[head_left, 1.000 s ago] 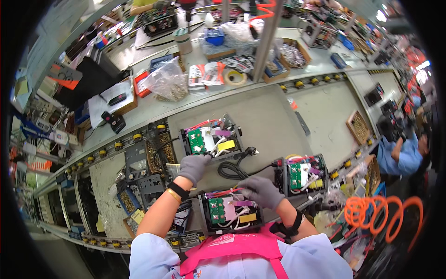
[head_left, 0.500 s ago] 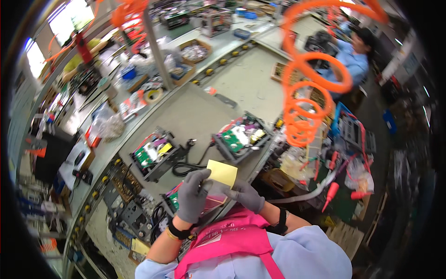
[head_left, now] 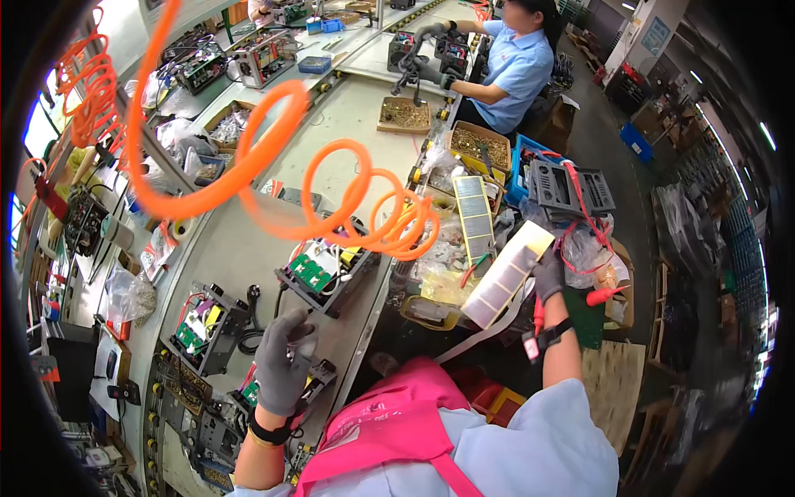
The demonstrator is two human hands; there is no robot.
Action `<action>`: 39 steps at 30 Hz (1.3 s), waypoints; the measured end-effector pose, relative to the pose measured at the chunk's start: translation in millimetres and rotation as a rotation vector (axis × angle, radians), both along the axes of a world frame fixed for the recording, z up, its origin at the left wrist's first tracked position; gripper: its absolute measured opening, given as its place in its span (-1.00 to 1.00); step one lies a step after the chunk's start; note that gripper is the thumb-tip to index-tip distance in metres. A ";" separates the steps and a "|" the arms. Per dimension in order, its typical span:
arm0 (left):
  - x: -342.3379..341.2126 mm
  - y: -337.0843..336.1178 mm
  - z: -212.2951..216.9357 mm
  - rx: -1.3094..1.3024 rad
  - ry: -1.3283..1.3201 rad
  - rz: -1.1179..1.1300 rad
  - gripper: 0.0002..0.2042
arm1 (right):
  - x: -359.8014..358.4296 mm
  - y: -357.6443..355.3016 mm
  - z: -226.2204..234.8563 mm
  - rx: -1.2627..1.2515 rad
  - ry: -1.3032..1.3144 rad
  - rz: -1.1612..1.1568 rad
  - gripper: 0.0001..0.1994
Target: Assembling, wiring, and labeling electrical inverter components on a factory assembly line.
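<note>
Assembly work is proceeding at the label-fetching step. Left hand [head_left: 284, 363], gloved, is hovering with fingers loosely curled and holding nothing, just above the circuit board unit [head_left: 277, 389] at the bench edge; two similar units [head_left: 203, 327] are lying further left. Right hand [head_left: 548, 275], also gloved, is pinching a long strip of labels [head_left: 507, 275] beside the parts bins [head_left: 479, 147]. Judged next: peeling one label calls for both hands meeting over the near unit.

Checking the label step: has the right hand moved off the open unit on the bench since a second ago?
Yes. The right hand has swung right, off the bench, to a sheet of labels beside it.
</note>
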State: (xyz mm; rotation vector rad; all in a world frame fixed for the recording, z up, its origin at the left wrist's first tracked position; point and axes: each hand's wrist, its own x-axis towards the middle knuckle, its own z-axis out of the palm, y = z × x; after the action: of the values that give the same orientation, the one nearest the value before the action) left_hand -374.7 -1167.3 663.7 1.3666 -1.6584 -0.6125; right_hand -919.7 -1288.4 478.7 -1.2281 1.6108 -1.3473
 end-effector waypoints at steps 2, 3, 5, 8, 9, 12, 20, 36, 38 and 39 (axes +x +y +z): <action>-7.6 0.5 -9.5 0.052 -0.017 -0.012 -0.66 | -44.9 -14.2 -7.8 0.007 0.203 -0.019 -0.45; -11.0 2.4 -13.5 0.064 -0.024 -0.010 -0.66 | -55.9 -21.7 -7.9 0.006 0.278 -0.036 -0.45; -16.2 6.6 -23.3 0.198 0.004 0.028 -0.66 | -77.9 -34.6 -12.3 0.045 0.255 -0.073 -0.47; -22.0 2.7 -31.2 0.264 0.013 0.044 -0.66 | -101.2 -49.2 -31.4 0.057 0.265 -0.124 -0.55; -23.6 1.7 -32.7 0.302 0.010 0.060 -0.67 | -104.9 -55.9 -38.9 0.031 0.294 -0.124 -0.60; -30.7 -3.3 -36.4 0.332 -0.014 0.077 -0.68 | -72.9 -74.7 -43.0 -0.069 0.300 -0.237 -0.68; -53.1 -11.9 -42.7 0.352 0.060 0.098 -0.71 | -33.1 -110.9 -56.5 0.037 0.328 -0.325 -0.53; -49.0 1.3 -53.3 0.356 0.010 0.092 -0.74 | 69.4 -8.0 -59.0 0.085 0.948 -0.135 -0.75; -49.5 3.1 -52.6 0.362 0.007 0.088 -0.73 | 59.3 -12.7 -55.0 0.383 0.830 -0.041 -0.76; -49.6 3.3 -52.8 0.368 0.008 0.074 -0.73 | 60.2 -17.3 -52.2 0.388 0.789 -0.066 -0.77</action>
State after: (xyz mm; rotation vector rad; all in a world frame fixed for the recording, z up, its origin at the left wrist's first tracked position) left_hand -424.3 -1164.0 610.9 1.6747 -1.5308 -0.9109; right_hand -859.5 -1305.7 426.5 -1.5565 2.3189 -0.5280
